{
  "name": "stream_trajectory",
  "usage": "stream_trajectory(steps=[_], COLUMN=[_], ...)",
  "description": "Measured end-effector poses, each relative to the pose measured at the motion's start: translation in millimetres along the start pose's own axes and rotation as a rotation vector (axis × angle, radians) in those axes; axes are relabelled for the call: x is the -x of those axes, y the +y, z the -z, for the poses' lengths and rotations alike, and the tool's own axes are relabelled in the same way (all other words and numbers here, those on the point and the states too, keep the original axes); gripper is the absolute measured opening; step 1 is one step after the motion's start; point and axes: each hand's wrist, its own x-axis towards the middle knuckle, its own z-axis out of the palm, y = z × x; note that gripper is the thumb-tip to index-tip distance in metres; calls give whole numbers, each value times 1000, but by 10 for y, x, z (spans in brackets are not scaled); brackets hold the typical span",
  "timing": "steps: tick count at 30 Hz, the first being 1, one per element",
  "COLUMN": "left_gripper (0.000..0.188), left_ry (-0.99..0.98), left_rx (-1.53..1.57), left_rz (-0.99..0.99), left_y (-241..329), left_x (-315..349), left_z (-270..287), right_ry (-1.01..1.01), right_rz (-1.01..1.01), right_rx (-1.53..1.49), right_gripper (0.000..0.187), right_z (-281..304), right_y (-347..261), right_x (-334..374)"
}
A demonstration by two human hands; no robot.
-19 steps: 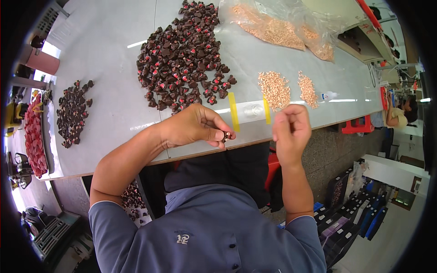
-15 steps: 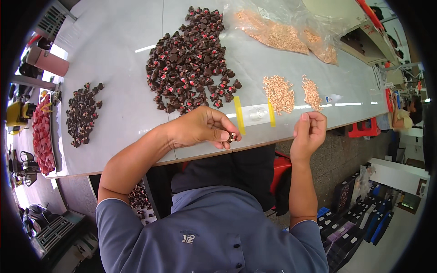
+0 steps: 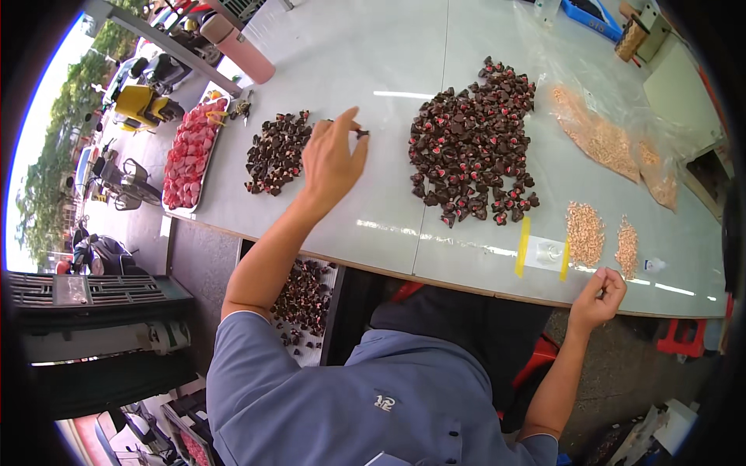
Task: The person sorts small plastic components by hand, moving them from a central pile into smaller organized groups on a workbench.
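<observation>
My left hand (image 3: pixel 334 159) hovers over the table just right of a small pile of dark brown pieces with pale bits (image 3: pixel 278 151). Between its thumb and a finger shows a small dark brown piece (image 3: pixel 361 133). My right hand (image 3: pixel 600 301) is at the front edge of the table, fingertips pinched together. Whatever they hold, if anything, is too small to make out. Nearest to it lies a narrow pile of small beige pieces (image 3: pixel 626 248). A wider beige pile (image 3: pixel 585 233) is left of that. In the middle spreads a large heap of dark brown pieces with red spots (image 3: pixel 474 140).
Yellow tape strips (image 3: pixel 523 247) flank a white patch on the table. Clear bags of beige bits (image 3: pixel 602 147) lie at the back right. A tray of red pieces (image 3: pixel 190 155) and a pink bottle (image 3: pixel 239 50) stand left. A drawer of dark pieces (image 3: pixel 303 303) is below the edge.
My left hand has gone from the front edge to the left, beside the small dark pile, carrying the small piece. My right hand stays pinched near the beige piles. The view has swung left.
</observation>
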Motion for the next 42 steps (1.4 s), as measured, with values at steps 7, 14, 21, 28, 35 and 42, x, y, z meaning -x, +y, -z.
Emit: stream_trajectory(steps=[7,14,21,28,35,42], left_gripper=[46,19,20,13,13,19], left_ry=[-57,-223,-437,-527,-507,-666], left_rx=[-484,374,462,498,342,1098], left_rz=[34,44,-272,-56,-255,619], left_y=[-544,72,399,331,372,241], left_x=[76,124,57,88,10,49], left_z=[34,139,21,31,49,314], right_ry=[-35,-50,-66,-79,-53,-50], right_rz=[-13,-22,-13,-31,-11,-183], right_rx=[10,9,29,26,16,-160], right_gripper=[10,10,10,10,10,8], right_z=[-17,12,-5,-3,110,-73], right_y=[-54,-54,-54,-53,-19,-212], right_x=[-33,-30,-18,-29,-42,-105])
